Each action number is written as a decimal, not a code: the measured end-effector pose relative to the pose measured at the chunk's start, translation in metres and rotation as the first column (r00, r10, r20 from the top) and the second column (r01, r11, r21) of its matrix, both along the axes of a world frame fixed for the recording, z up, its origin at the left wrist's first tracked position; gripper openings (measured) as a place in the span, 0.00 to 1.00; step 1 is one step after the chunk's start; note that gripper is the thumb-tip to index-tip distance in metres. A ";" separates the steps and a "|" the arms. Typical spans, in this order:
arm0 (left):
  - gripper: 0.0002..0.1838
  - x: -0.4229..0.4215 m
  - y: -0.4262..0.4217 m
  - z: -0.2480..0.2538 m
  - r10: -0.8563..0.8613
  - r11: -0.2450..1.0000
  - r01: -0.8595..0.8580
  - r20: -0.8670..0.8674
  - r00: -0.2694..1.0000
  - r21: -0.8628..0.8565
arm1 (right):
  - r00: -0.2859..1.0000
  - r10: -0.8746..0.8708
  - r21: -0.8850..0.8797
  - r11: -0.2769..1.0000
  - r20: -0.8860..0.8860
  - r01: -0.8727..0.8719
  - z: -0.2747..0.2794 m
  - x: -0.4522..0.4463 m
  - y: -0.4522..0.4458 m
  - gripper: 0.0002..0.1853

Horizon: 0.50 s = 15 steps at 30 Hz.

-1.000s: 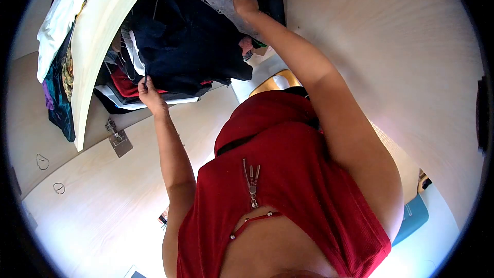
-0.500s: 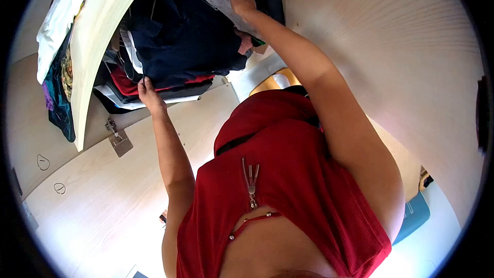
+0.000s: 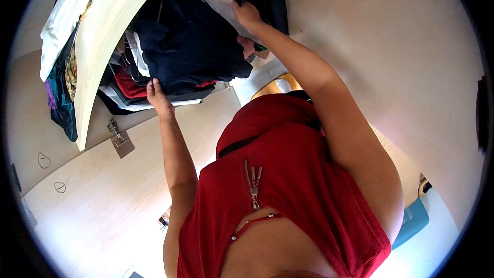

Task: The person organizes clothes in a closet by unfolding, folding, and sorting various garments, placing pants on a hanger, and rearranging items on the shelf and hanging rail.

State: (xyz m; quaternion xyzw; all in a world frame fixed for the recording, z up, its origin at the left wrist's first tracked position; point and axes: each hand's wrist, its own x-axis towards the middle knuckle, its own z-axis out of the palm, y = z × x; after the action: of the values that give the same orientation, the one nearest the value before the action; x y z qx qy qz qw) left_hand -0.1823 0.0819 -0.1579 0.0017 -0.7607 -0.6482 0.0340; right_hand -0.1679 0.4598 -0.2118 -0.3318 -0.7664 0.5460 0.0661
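Note:
A dark navy garment [image 3: 193, 46] hangs over the stacked clothes inside the wardrobe. My left hand [image 3: 160, 97] is closed at its lower left edge, thumb and fingers pinching the cloth. Farther up and to the right, my right hand [image 3: 247, 16] is closed at the edge of a grey garment [image 3: 218, 4], which lies against the navy one. Its fingertips are partly hidden by the cloth. Below the navy garment, a red garment [image 3: 128, 85] and a white piece [image 3: 136, 51] show near my left hand. A pink cloth [image 3: 246, 46] peeks out under my right wrist.
A pale curved-looking shelf board [image 3: 105, 25] runs down the left, with white cloth [image 3: 69, 18] and other clothes beyond it. Metal hinges [image 3: 122, 143] mark the door at left. A pale panel [image 3: 391, 36] stands at right. A yellow-rimmed object [image 3: 267, 90] shows below.
The view has shifted slightly, with the clothes and both hands a little farther right. Both hands keep their places on the cloth, and the navy garment has moved little.

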 end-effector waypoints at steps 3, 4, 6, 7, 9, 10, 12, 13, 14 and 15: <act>0.07 0.011 0.013 -0.003 -0.024 0.999 0.024 -0.007 1.000 -0.037 | 0.997 -0.077 -0.105 0.992 -0.010 0.075 0.007 0.009 -0.014 0.36; 0.06 0.014 0.016 -0.007 -0.060 0.998 0.061 0.036 0.998 -0.005 | 0.992 -0.128 -0.170 0.977 0.003 0.127 0.003 0.008 -0.022 0.34; 0.06 0.024 0.029 -0.012 -0.118 0.991 0.120 0.036 0.992 -0.058 | 0.993 -0.120 -0.268 0.956 -0.001 0.116 -0.006 0.005 -0.046 0.30; 0.06 0.032 0.040 -0.012 -0.150 0.985 0.155 0.063 0.987 -0.073 | 0.998 -0.063 -0.301 0.952 -0.021 0.054 -0.011 0.006 -0.061 0.29; 0.08 0.045 0.069 -0.013 -0.208 0.967 0.215 0.065 0.976 -0.137 | 0.987 0.033 -0.292 0.953 -0.159 -0.079 -0.012 0.010 -0.091 0.26; 0.09 0.051 0.083 -0.017 -0.236 0.952 0.240 0.043 0.971 -0.189 | 0.970 0.097 -0.249 0.956 -0.223 -0.153 0.002 0.015 -0.101 0.29; 0.09 0.057 0.104 -0.024 -0.356 0.895 0.372 0.107 0.928 -0.247 | 0.963 0.226 -0.261 0.930 -0.149 -0.258 0.069 0.042 -0.109 0.43; 0.09 0.061 0.118 -0.021 -0.367 0.880 0.385 0.118 0.923 -0.278 | 0.932 0.319 -0.179 0.920 -0.175 -0.348 0.070 0.039 -0.109 0.46; 0.09 0.064 0.132 -0.017 -0.377 0.863 0.399 0.130 0.917 -0.309 | 0.892 0.410 -0.093 0.897 -0.192 -0.432 0.069 0.035 -0.108 0.50; 0.08 0.065 0.141 -0.017 -0.414 0.851 0.417 0.081 0.907 -0.318 | 0.897 0.416 0.043 0.909 -0.149 -0.414 0.069 0.033 -0.107 0.45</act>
State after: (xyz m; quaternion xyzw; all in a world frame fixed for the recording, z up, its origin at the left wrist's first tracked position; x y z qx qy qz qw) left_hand -0.1173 0.2228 -0.1747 -0.1653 -0.8403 -0.5043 -0.1104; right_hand -0.1352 0.3529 -0.1424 -0.1172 -0.8147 0.5678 0.0090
